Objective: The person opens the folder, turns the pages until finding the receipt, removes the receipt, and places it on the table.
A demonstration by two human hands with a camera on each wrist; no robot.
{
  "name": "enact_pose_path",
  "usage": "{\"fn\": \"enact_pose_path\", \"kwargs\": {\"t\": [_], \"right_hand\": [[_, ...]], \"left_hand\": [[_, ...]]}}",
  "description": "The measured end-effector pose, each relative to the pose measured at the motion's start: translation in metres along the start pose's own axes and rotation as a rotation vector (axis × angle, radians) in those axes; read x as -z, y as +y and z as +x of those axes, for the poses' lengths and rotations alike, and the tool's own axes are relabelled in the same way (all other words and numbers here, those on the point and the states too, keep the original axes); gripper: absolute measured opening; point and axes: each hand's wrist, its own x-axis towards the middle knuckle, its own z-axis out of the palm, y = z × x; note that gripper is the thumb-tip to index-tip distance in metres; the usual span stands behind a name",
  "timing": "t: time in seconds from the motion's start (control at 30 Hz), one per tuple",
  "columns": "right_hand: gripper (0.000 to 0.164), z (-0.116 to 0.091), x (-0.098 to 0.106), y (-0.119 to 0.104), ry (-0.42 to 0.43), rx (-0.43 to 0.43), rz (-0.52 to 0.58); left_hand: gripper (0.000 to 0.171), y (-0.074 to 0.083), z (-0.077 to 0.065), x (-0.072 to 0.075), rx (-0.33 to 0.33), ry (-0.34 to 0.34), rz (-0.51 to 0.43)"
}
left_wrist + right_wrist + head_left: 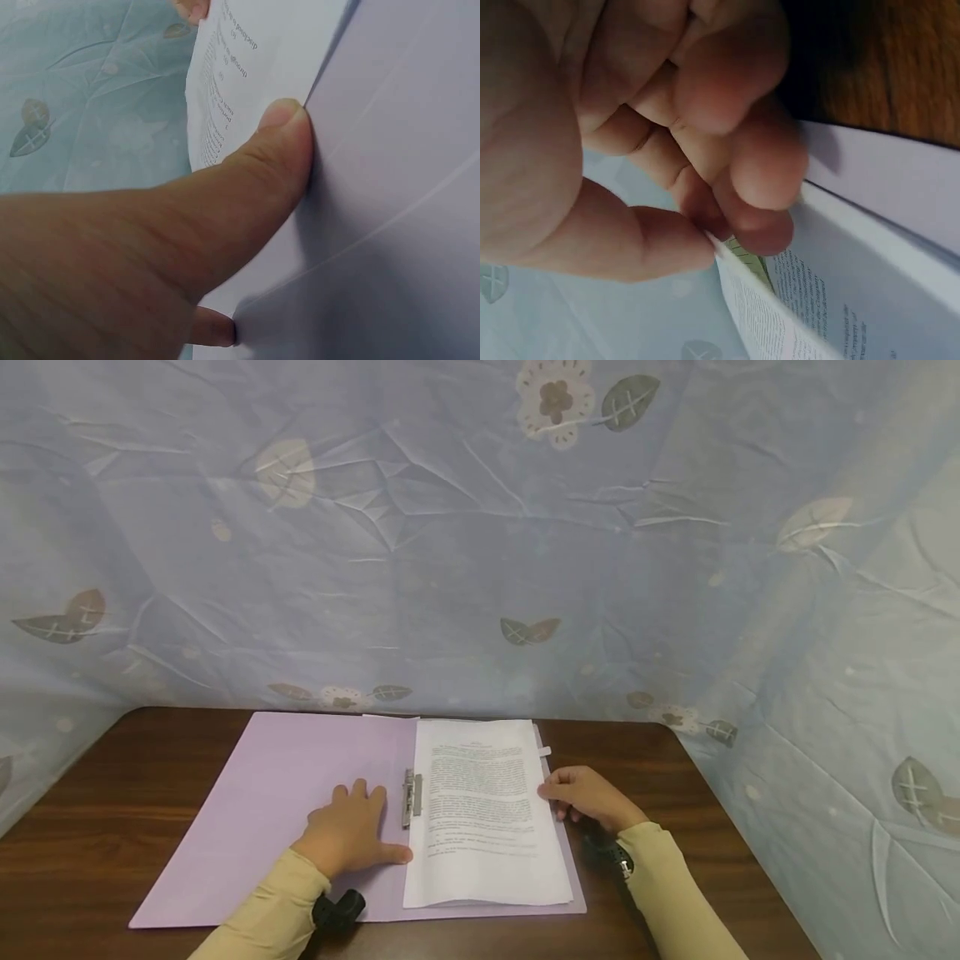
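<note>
A lilac file folder [300,777] lies spread open, with a stack of printed paper [480,827] on its right half. The metal clip [408,797] is at the stack's left edge. My left hand [348,827] rests with fingers spread on the folder's left half, its thumb [277,150] touching the paper's left edge. At the right edge, my right hand [588,795] pinches printed paper [742,300] between thumb and index finger. In the right wrist view that edge is lifted off the pages beneath, and the other fingers curl below. How many sheets it pinches is unclear.
The folder lies on a dark brown wooden table [652,760]. A white tab [544,751] sticks out at the upper right of the stack. A blue-grey patterned cloth [450,568] hangs behind the table and along its sides. Each wrist wears a dark device.
</note>
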Motion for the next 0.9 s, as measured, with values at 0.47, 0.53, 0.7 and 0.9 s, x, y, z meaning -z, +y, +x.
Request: {"fn": "enact_pose_path", "kwargs": {"t": [0.47,0.53,0.7,0.9], "right_hand": [[0.02,-0.0078,0.0004,-0.0025,-0.003,0.02,-0.014],[0.021,-0.0086,0.0007,-0.0029,-0.01,0.027,-0.018],[0.019,-0.0089,0.0003,-0.0009,0.004,0.026,-0.01],[0.018,-0.007,0.0006,0.0037,0.006,0.019,0.008]], "left_hand": [[0.106,-0.0002,0.0011,-0.0001,-0.007,-0.01,-0.014],[0.106,-0.0006,0.0014,-0.0004,-0.009,-0.013,-0.013],[0.106,-0.0013,0.0027,-0.0008,-0.011,-0.022,-0.015],[0.1,-0.0029,0.0029,0.0017,-0.029,-0.045,-0.029]]}}
